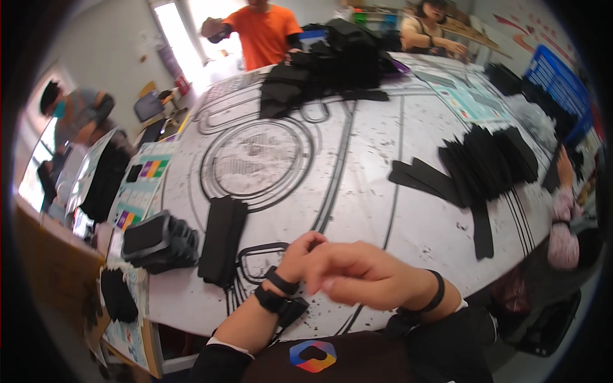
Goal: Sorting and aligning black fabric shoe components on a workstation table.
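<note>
The right hand (357, 276), its fingers curled, crosses in front of the left hand (301, 254) above the white table (367, 159), hiding the left fingers partly; I cannot tell whether they touch or grip anything. A black cloth stack (222, 241) lies left of them, black strips (485, 166) farther right.

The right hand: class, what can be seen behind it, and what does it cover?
Behind the right hand, part of the left hand shows, with the white tabletop beyond. Some of the left hand's fingers are covered, so whether they hold anything cannot be told.
</note>
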`<action>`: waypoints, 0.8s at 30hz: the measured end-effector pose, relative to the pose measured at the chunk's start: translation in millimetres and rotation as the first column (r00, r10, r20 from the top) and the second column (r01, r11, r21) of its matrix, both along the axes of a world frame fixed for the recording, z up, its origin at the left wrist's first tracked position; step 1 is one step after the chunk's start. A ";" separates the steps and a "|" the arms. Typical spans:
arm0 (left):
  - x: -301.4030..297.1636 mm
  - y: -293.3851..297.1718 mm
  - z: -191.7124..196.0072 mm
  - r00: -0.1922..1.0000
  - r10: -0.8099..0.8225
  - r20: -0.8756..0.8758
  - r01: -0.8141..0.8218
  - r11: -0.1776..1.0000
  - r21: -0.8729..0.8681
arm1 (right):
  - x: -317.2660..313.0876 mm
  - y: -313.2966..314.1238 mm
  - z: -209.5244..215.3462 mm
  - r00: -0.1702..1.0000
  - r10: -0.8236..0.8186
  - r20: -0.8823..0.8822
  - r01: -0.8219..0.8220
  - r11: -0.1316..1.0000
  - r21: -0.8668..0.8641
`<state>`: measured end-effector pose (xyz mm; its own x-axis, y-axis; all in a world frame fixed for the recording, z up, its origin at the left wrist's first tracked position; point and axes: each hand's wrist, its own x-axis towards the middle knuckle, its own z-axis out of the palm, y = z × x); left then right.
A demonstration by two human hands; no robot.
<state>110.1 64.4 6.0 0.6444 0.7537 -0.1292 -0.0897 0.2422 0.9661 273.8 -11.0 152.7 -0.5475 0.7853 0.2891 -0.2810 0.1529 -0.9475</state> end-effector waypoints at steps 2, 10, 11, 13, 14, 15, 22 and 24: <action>-6.0 2.0 -12.4 0.999 0.033 0.037 -0.035 0.998 0.059 | -2.8 -0.2 4.6 0.997 -0.080 0.025 0.082 0.991 -0.109; 1.8 11.3 -18.7 0.983 0.044 -0.181 -0.003 0.976 0.217 | 18.6 57.9 -97.3 0.903 -0.429 0.014 0.393 0.814 -0.428; -1.0 10.9 -18.7 0.982 0.054 -0.179 -0.014 0.976 0.218 | 19.7 59.9 -110.0 0.876 -0.482 0.028 0.436 0.763 -0.477; -0.3 11.7 -17.2 0.971 0.048 -0.233 0.000 0.979 0.202 | 25.4 60.2 -135.8 0.866 -0.499 -0.016 0.415 0.736 -0.535; 0.9 12.2 -16.4 0.972 0.049 -0.229 -0.001 0.979 0.202 | 27.8 60.5 -143.4 0.850 -0.523 -0.061 0.391 0.705 -0.591; -0.3 11.5 -16.5 0.968 0.055 -0.246 -0.002 0.978 0.209 | 27.4 60.6 -148.1 0.851 -0.521 -0.061 0.389 0.705 -0.593; -1.8 12.0 -22.0 0.982 0.064 -0.179 -0.031 0.983 0.181 | 27.8 63.3 -163.5 0.945 -0.327 -0.015 0.257 0.769 -0.586; -0.5 12.0 -22.5 0.982 0.061 -0.181 -0.029 0.985 0.172 | 29.1 62.8 -166.2 0.950 -0.305 0.068 0.287 0.764 -0.578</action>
<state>109.6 76.5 -16.4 0.5863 0.8023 -0.1122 0.0874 0.0750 0.9933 302.9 51.9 -13.5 -0.2585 0.9315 -0.2558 -0.3407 -0.3357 -0.8782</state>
